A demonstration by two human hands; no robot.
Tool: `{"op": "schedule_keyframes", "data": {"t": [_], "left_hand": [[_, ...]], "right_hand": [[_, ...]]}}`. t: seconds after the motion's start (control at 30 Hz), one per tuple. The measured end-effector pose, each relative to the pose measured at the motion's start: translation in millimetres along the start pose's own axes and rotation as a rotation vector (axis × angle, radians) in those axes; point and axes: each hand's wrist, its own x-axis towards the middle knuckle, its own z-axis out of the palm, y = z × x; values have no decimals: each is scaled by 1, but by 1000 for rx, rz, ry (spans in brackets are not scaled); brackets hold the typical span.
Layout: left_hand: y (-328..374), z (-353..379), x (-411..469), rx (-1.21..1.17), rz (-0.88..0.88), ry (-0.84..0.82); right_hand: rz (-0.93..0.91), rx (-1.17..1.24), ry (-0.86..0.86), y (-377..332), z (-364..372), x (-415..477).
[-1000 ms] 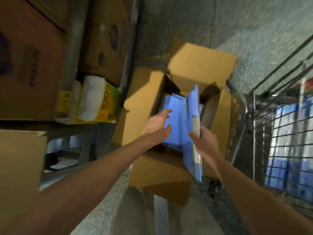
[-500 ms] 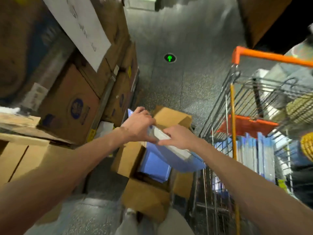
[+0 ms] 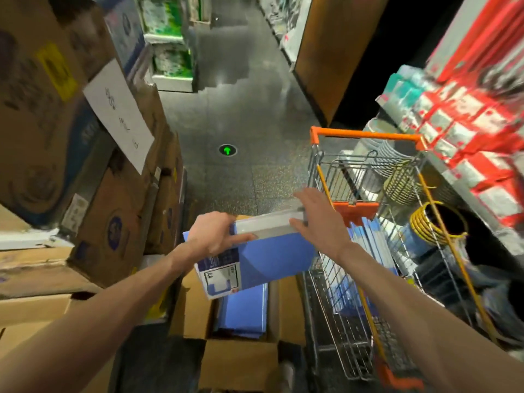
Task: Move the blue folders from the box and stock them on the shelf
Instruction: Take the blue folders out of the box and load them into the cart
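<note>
Dark aisle floor (image 3: 226, 188). Mid-frame above the box (image 3: 238, 361), left hand (image 3: 211, 236) and right hand (image 3: 317, 222) each pinch a spine end of the folders (image 3: 272, 256). Likely light, slick, floppy: hold both ends.

Dim aisle; overhead glare on speckled floor (image 3: 241, 182). Red packs (image 3: 476, 117) at right smeared; edges bend, blocky.
</note>
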Motion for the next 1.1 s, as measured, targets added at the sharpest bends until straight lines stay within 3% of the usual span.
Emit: {"op": "schedule_keyframes", "data": {"t": [0.1, 0.23, 0.47, 0.63, 0.83, 0.93, 1.1], "left_hand": [[14, -10, -5, -154, -150, 68], [45, -28, -1, -438, -274, 85], [132, -21, 12, -945, -374, 60], [235, -1, 6, -1182, -396, -70], [369, 37, -9, -1242, -453, -241], [410, 53, -14, -1227, -424, -356], [446, 60, -6, -1162, -379, -341]], "right_hand": [[235, 93, 152, 12, -20, -21], [551, 327, 149, 40, -24, -52], [903, 820, 176, 97, -30, -125], [945, 1238, 336, 157, -47, -190], [1089, 1220, 865, 226, -82, -271], [1167, 1163, 940, 258, -94, -302], [1150, 1232, 901, 286, -107, -324]]}}
